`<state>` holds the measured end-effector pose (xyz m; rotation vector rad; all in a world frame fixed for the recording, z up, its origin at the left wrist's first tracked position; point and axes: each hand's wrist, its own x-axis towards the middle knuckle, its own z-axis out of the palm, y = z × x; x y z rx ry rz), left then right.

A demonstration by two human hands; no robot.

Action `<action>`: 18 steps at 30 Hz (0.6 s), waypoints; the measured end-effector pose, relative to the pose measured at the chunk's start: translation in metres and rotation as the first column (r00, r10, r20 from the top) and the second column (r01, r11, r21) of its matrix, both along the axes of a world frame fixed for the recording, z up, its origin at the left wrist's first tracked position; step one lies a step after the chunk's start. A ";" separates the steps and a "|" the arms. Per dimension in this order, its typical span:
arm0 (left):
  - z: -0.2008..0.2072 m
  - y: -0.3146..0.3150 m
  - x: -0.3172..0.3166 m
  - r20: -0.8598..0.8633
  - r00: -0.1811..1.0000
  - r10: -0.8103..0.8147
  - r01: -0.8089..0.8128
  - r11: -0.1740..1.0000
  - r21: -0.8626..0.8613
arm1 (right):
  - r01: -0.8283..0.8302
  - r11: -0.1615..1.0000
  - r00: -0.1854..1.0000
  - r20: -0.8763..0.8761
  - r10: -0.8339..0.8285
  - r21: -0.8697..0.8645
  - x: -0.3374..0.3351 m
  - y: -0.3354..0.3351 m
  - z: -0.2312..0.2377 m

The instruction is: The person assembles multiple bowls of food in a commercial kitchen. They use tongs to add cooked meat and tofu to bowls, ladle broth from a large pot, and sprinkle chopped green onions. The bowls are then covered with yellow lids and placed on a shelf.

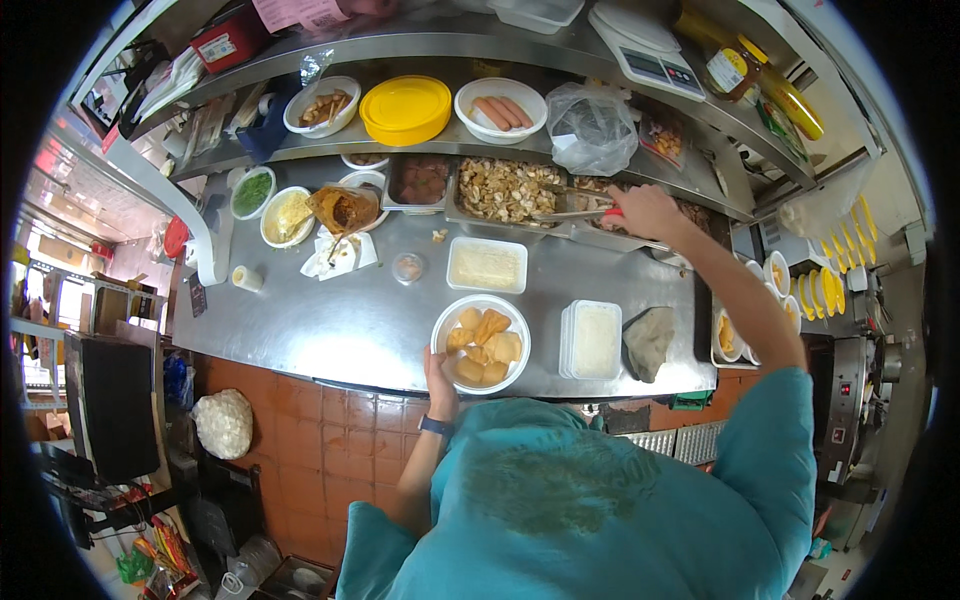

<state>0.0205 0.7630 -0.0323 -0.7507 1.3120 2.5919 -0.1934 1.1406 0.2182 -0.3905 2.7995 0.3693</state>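
White bowl (481, 343) at counter edge gripped by left hand (437, 372); right hand (645, 212) pinching tongs (575, 213).

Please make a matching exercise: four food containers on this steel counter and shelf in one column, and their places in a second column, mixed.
1. round yellow plastic lid
2. white bowl of sausages
3. white bowl of fried pieces
4. metal tongs

a. held by right hand
b. held by left hand
c. shelf, beside clear plastic bag
d. shelf, left of the sausages

Pairs: 1-d, 2-c, 3-b, 4-a
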 end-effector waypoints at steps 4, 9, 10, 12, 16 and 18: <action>0.010 0.001 -0.019 0.062 0.998 -0.006 -0.003 0.991 0.134 | -0.193 0.967 0.981 0.050 0.187 0.165 -0.030 0.002 0.016; 0.027 0.003 -0.041 0.088 0.996 -0.014 -0.002 0.984 0.176 | -0.284 0.951 0.956 0.112 0.271 0.124 -0.055 -0.017 -0.047; 0.029 0.005 -0.045 0.113 0.994 0.002 -0.023 0.982 0.185 | -0.271 0.955 0.959 0.120 0.257 0.118 -0.057 -0.022 -0.064; 0.032 0.010 -0.054 0.066 0.998 -0.008 -0.007 0.977 0.215 | -0.245 0.963 0.963 0.139 0.230 0.107 -0.059 -0.032 -0.089; 0.034 0.014 -0.066 -0.006 1.000 0.005 -0.003 0.985 0.171 | -0.125 0.990 0.987 0.091 0.130 -0.060 -0.047 -0.031 -0.093; 0.036 0.013 -0.069 0.035 0.999 0.024 -0.030 0.986 0.166 | -0.048 0.989 0.994 0.093 0.061 -0.142 -0.034 -0.020 -0.076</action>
